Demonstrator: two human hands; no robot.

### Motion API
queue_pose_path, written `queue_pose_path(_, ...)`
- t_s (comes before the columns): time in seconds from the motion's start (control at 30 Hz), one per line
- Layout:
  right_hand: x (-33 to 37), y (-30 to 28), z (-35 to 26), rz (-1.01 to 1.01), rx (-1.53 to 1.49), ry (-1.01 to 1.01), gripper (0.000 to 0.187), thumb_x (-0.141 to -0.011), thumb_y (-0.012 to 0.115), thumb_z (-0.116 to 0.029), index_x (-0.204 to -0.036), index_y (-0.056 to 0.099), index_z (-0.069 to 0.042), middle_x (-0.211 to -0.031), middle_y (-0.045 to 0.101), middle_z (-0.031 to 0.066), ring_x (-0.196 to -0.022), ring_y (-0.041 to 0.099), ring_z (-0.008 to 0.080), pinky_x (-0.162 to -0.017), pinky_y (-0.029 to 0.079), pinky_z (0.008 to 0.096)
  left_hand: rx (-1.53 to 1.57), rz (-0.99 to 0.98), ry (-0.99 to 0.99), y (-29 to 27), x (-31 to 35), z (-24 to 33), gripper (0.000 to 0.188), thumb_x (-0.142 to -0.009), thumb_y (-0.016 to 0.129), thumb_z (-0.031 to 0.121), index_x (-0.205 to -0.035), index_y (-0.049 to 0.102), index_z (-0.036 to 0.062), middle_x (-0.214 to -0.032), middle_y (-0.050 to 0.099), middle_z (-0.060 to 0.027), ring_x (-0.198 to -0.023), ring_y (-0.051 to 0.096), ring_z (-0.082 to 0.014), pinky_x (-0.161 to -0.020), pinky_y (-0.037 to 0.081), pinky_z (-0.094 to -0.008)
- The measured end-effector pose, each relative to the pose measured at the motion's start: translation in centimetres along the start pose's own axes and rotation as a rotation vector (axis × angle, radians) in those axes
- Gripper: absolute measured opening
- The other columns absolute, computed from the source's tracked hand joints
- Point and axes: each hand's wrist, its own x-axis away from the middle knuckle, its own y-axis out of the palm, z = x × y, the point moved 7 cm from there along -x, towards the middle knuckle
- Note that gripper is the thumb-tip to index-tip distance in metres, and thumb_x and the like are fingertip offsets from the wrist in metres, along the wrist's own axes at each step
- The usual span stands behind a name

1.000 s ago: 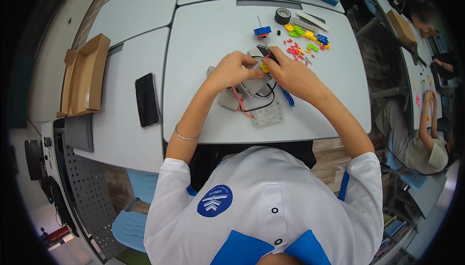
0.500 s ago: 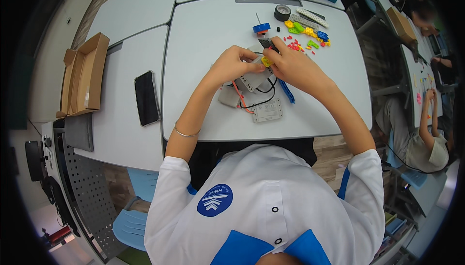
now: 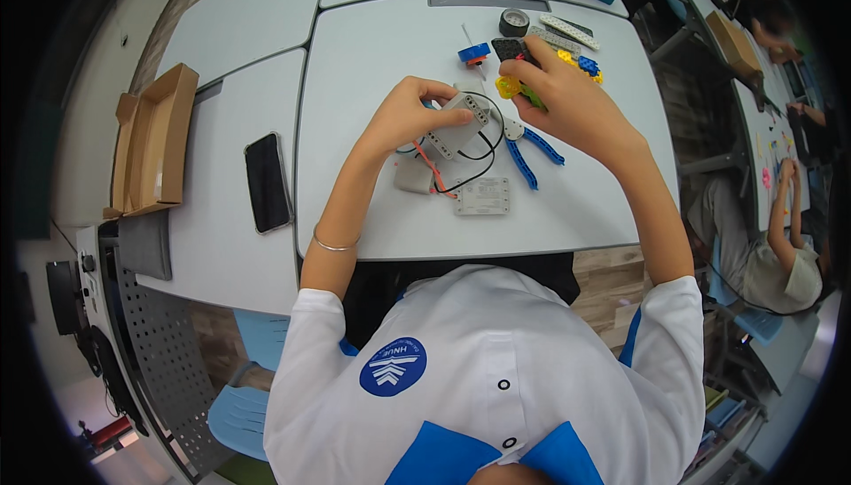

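Note:
My left hand (image 3: 401,121) is closed on a grey plastic block (image 3: 458,135) with a row of holes along its edge, thumb on top. Black and orange wires run from the block area. To the right and a little farther off, my right hand (image 3: 581,104) grips a small building assembly with a black piece (image 3: 512,49) and a yellow part (image 3: 508,87). Green shows under its fingers, though I cannot tell whether it belongs to the assembly. Between the hands and nearer me lie blue-handled pliers (image 3: 525,159). A flat light-grey box (image 3: 482,198) rests close to the front edge.
Beyond the hands stand a blue wheel (image 3: 474,53) on a thin axle and a black tyre (image 3: 513,22). Grey and white beams (image 3: 570,31) and yellow-blue pieces (image 3: 588,66) lie at the far right. A phone (image 3: 268,183) and an open cardboard box (image 3: 155,144) are leftward.
My right hand has moved right, away from the grey block, carrying the black and yellow assembly. The left hand keeps the block, now tilted differently. The pliers have come into fuller view.

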Motion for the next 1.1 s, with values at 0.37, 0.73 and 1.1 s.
queue_pose_path(0.37,7.2,1.8,10.3,-0.334,0.054,0.631,0.027,-0.081,0.071,-0.009,-0.108,0.067,-0.004,-0.113,0.061,0.0129,-0.098,0.066,0.0287,-0.085,0.054,0.0381,0.059,-0.084,0.037,-0.6,-0.4,-1.9,0.048,-0.075,0.084,0.034,-0.113,0.076,0.0072,-0.098,0.073,-0.0096,-0.081,0.059,-0.0142,-0.073,0.047,-0.0277)
queue_pose_path(0.73,11.2,3.2,11.5,-0.133,0.023,0.691,0.041,-0.086,0.071,-0.016,-0.126,0.064,-0.012,-0.13,0.056,0.0193,-0.112,0.063,0.0331,-0.093,0.053,0.0394,-0.131,0.01,0.334,-3.1,4.7,3.4,0.033,-0.068,0.074,-0.002,-0.099,0.074,0.0078,-0.099,0.073,-0.0033,-0.098,0.065,-0.0181,-0.089,0.048,-0.0299)
queue_pose_path(1.1,9.2,1.0,3.8,0.19,0.203,0.441,0.044,-0.085,0.074,-0.017,-0.127,0.063,-0.011,-0.148,0.041,0.0178,-0.141,0.035,0.037,-0.116,0.029,0.0502,-0.599,0.537,0.737,0.2,13.4,3.6,0.035,-0.067,0.069,-0.013,-0.089,0.064,0.0142,-0.106,0.076,-0.0007,-0.107,0.067,-0.0209,-0.109,0.038,-0.0507)
